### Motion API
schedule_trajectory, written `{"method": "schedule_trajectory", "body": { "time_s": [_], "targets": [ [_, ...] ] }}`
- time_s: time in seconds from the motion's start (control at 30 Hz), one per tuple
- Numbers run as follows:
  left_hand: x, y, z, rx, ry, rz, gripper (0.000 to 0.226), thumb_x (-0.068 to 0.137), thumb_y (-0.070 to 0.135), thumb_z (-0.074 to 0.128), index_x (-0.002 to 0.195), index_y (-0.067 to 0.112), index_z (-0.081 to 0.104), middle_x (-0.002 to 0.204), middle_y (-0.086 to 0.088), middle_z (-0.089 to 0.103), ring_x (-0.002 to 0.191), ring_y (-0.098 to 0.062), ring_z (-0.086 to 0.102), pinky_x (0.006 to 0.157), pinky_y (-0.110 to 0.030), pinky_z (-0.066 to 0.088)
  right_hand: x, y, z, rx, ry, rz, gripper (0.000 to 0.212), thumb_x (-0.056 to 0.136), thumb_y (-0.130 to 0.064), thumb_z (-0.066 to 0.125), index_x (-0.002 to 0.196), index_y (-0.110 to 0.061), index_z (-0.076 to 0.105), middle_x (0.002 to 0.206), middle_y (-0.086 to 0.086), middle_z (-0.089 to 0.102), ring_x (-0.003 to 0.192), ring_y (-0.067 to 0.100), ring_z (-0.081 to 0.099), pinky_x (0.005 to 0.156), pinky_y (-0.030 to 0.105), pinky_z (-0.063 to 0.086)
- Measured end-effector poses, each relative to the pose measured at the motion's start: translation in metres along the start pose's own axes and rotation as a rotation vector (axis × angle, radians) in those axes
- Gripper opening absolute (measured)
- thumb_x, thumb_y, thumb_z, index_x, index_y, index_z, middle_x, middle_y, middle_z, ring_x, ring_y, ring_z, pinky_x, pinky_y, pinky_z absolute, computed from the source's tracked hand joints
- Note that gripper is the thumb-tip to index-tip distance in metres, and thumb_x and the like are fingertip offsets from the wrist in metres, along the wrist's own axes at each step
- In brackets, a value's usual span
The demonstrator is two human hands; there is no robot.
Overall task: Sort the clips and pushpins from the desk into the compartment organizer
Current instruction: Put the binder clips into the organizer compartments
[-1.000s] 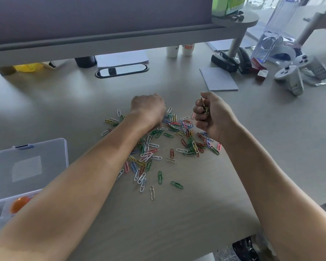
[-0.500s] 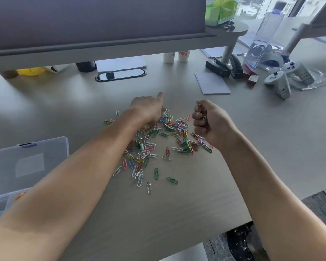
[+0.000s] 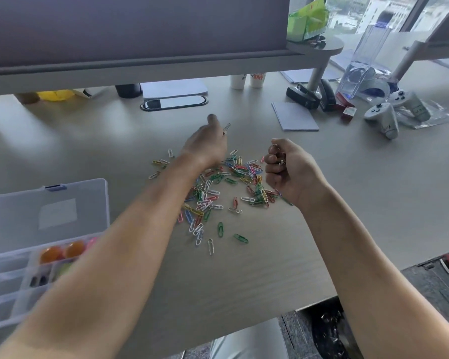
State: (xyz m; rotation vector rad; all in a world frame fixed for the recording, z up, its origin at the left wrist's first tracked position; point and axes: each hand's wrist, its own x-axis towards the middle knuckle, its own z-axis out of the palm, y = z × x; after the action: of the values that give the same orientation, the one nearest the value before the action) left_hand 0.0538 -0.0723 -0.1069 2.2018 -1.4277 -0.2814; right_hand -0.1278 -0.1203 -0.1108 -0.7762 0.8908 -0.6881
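1. Here, your left hand (image 3: 208,143) pinches one silver paper clip (image 3: 226,126) above the desk (image 3: 347,203).
2. Your right hand (image 3: 287,169) is fisted around gathered clips.
3. Coloured paper clips (image 3: 218,187) lie scattered between both hands.
4. The open organizer (image 3: 47,229) sits at your left.

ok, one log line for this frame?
left hand: pinches silver paperclip | right hand: holds clips | paperclip pile: on desk | organizer: open
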Motion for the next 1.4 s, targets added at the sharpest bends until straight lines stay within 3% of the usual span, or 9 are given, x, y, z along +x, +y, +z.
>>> {"method": "schedule_trajectory", "body": {
  "time_s": [0.13, 0.2, 0.33, 0.63, 0.87, 1.0, 1.2, 1.27, 1.4],
  "targets": [
    [-0.072, 0.018, -0.005, -0.931, 0.033, -0.186, 0.015, 0.108, 0.020, 0.038, 0.096, 0.013, 0.045, 0.076, -0.003, 0.052, 0.052, -0.011, 0.044, 0.044, -0.022, 0.035, -0.026, 0.011, 0.009, 0.089, -0.019, 0.002, 0.032, 0.102, -0.020, 0.050, 0.071, -0.016, 0.047, 0.062, 0.001, 0.044, 0.042, 0.011, 0.035, 0.035, 0.021, 0.027],
    [-0.111, 0.020, -0.007, -1.297, -0.025, -0.266, 0.014, 0.104, 0.016, 0.040, 0.090, 0.015, 0.041, 0.067, -0.003, 0.048, 0.042, -0.010, 0.031, 0.042, -0.018, 0.024, -0.043, 0.021, 0.014, 0.123, -0.030, 0.005, 0.031, 0.102, -0.018, 0.049, 0.071, -0.015, 0.047, 0.062, 0.001, 0.045, 0.042, 0.011, 0.036, 0.035, 0.020, 0.028],
    [-0.172, 0.008, -0.017, -1.610, -0.130, -0.383, 0.014, 0.094, 0.015, 0.040, 0.081, 0.020, 0.038, 0.066, -0.004, 0.046, 0.049, -0.013, 0.025, 0.040, -0.021, 0.019, -0.077, 0.047, 0.020, 0.101, -0.028, 0.011, 0.030, 0.101, -0.018, 0.049, 0.072, -0.016, 0.047, 0.062, 0.001, 0.045, 0.041, 0.011, 0.036, 0.035, 0.020, 0.027],
    [-0.273, -0.036, -0.026, -1.601, 0.038, -0.448, 0.026, 0.083, -0.002, 0.029, 0.091, 0.011, 0.050, 0.068, -0.005, 0.048, 0.051, -0.014, 0.030, 0.042, -0.020, 0.025, -0.148, 0.121, 0.044, 0.011, -0.019, -0.008, 0.028, 0.103, -0.019, 0.047, 0.077, -0.014, 0.054, 0.064, 0.004, 0.050, 0.047, 0.013, 0.042, 0.038, 0.019, 0.036],
    [-0.298, -0.054, -0.026, -1.492, 0.284, -0.479, 0.023, 0.102, 0.022, 0.042, 0.085, 0.011, 0.053, 0.069, -0.005, 0.050, 0.055, -0.014, 0.041, 0.050, -0.028, 0.032, -0.174, 0.159, 0.079, 0.014, 0.076, -0.196, 0.027, 0.105, -0.020, 0.051, 0.086, -0.007, 0.065, 0.068, 0.007, 0.060, 0.061, 0.019, 0.056, 0.057, 0.029, 0.051],
    [-0.287, -0.050, -0.016, -1.309, 0.440, -0.390, 0.032, 0.107, 0.023, 0.038, 0.089, 0.007, 0.058, 0.080, -0.012, 0.058, 0.071, -0.022, 0.055, 0.068, -0.036, 0.050, -0.179, 0.176, 0.080, -0.119, 0.133, -0.411, 0.036, 0.105, -0.029, 0.049, 0.090, -0.007, 0.073, 0.081, 0.009, 0.067, 0.075, 0.019, 0.058, 0.069, 0.029, 0.048],
    [-0.284, -0.052, -0.005, -1.216, 0.464, -0.320, 0.048, 0.109, 0.035, 0.036, 0.096, 0.003, 0.068, 0.096, -0.015, 0.070, 0.087, -0.017, 0.063, 0.082, -0.026, 0.050, -0.177, 0.181, 0.072, -0.167, 0.083, -0.460, 0.036, 0.109, -0.024, 0.041, 0.103, -0.013, 0.075, 0.104, 0.007, 0.078, 0.102, 0.016, 0.073, 0.083, 0.024, 0.052],
    [-0.286, -0.052, -0.004, -1.216, 0.479, -0.305, 0.049, 0.109, 0.037, 0.035, 0.098, 0.004, 0.069, 0.103, -0.017, 0.072, 0.095, -0.020, 0.067, 0.086, -0.025, 0.052, -0.176, 0.181, 0.068, -0.211, 0.082, -0.478, 0.031, 0.106, -0.015, 0.045, 0.099, -0.017, 0.075, 0.102, 0.006, 0.077, 0.101, 0.017, 0.073, 0.089, 0.026, 0.055],
    [-0.289, -0.053, -0.005, -1.245, 0.473, -0.249, 0.048, 0.102, 0.045, 0.036, 0.092, 0.013, 0.070, 0.103, -0.013, 0.074, 0.107, -0.025, 0.069, 0.104, -0.041, 0.049, -0.179, 0.179, 0.051, -0.583, 0.152, -0.631, 0.023, 0.096, -0.006, 0.057, 0.105, -0.015, 0.077, 0.095, -0.002, 0.075, 0.081, 0.002, 0.066, 0.075, 0.022, 0.054]
  ]
}}
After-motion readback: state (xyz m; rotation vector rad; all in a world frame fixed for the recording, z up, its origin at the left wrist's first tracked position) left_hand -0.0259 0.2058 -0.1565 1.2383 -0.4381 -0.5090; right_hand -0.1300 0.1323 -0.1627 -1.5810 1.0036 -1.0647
